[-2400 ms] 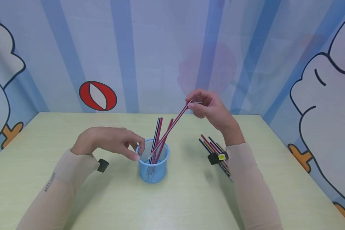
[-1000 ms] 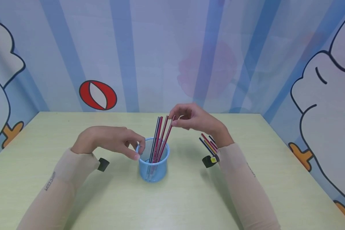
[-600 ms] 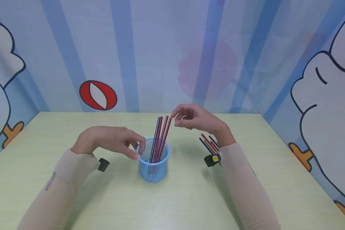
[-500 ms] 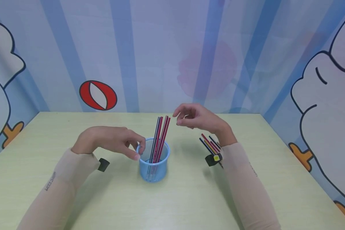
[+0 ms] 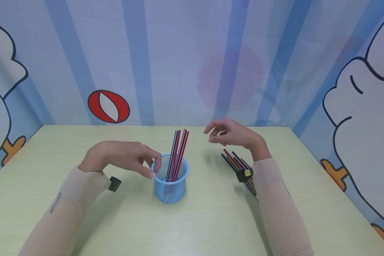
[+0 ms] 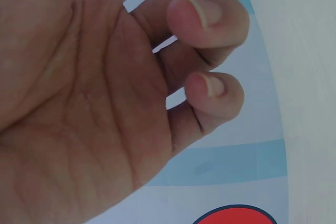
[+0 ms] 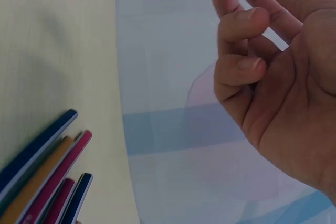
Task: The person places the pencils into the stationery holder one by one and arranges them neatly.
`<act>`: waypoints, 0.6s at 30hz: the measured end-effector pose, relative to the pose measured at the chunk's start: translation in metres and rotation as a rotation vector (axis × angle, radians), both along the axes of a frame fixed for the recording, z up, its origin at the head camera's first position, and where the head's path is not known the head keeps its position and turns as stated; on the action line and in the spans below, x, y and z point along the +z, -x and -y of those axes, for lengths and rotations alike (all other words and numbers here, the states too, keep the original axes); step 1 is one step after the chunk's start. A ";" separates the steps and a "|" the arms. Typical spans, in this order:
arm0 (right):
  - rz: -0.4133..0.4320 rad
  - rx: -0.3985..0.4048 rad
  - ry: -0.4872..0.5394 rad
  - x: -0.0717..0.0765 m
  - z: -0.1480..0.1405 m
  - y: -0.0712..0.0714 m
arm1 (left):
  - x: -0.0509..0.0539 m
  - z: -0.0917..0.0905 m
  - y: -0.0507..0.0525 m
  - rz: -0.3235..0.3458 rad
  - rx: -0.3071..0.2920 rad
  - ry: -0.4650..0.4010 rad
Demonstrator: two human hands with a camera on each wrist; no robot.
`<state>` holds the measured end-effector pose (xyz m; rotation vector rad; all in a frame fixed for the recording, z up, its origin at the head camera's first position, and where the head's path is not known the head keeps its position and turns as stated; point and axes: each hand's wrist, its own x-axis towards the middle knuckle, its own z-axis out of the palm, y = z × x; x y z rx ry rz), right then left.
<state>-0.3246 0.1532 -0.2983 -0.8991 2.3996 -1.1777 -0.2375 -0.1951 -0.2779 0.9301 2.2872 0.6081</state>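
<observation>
A light blue cup [image 5: 170, 192] stands on the table with several striped pencils [image 5: 179, 156], red and dark blue, leaning upright in it. My left hand [image 5: 128, 158] pinches the cup's left rim, fingers over the inside and thumb at the outer side. In the left wrist view, the palm of the left hand [image 6: 105, 93] fills much of the picture; the cup is out of sight there. Off to the right, my right hand [image 5: 235, 135] hangs above the table, fingers loosely bent and holding nothing. Below it lies a pile of pencils [image 5: 232, 161], partly covered by the right wrist and sleeve.
The pale wooden table [image 5: 121, 224] ends at a blue striped backdrop [image 5: 179, 71] behind the cup. In the right wrist view, loose pencils [image 7: 47, 177] in blue, yellow and red lie near the table's far edge.
My right hand lowered a red pencil into the cup, let it go, then drew back to the right. The pencil now leans with the others. My left hand stayed on the rim.
</observation>
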 end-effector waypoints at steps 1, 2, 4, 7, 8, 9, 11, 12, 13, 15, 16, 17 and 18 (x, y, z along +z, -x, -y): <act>0.011 -0.001 -0.018 -0.001 -0.002 0.001 | 0.000 0.000 0.000 0.000 0.002 0.000; 0.020 -0.002 -0.038 -0.002 -0.004 0.002 | 0.000 0.000 0.000 0.001 0.005 0.001; 0.035 0.002 -0.079 -0.005 -0.007 0.003 | -0.001 0.000 0.000 -0.002 0.009 0.004; 0.064 0.006 -0.142 -0.009 -0.011 0.005 | -0.001 0.000 0.001 -0.002 0.014 0.006; 0.070 0.007 -0.167 -0.010 -0.012 0.006 | -0.001 0.000 0.001 -0.001 0.014 0.006; 0.075 0.009 -0.195 -0.012 -0.013 0.007 | -0.001 0.000 0.001 -0.002 0.011 0.006; 0.088 0.007 -0.247 -0.014 -0.014 0.008 | 0.000 0.000 0.000 -0.002 0.005 0.002; 0.092 0.003 -0.273 -0.015 -0.015 0.009 | 0.000 0.000 0.000 -0.002 0.003 0.001; 0.095 0.000 -0.300 -0.015 -0.015 0.009 | 0.001 0.000 0.000 -0.002 0.000 -0.001; 0.108 -0.003 -0.341 -0.017 -0.015 0.009 | 0.001 0.001 0.000 -0.005 -0.004 -0.004; 0.115 -0.005 -0.359 -0.017 -0.016 0.008 | 0.001 0.001 -0.001 -0.006 -0.004 -0.005; 0.121 -0.007 -0.373 -0.017 -0.016 0.008 | 0.001 0.001 -0.001 -0.006 -0.003 -0.004; 0.129 -0.010 -0.386 -0.017 -0.016 0.008 | 0.002 0.001 -0.001 -0.008 -0.002 -0.004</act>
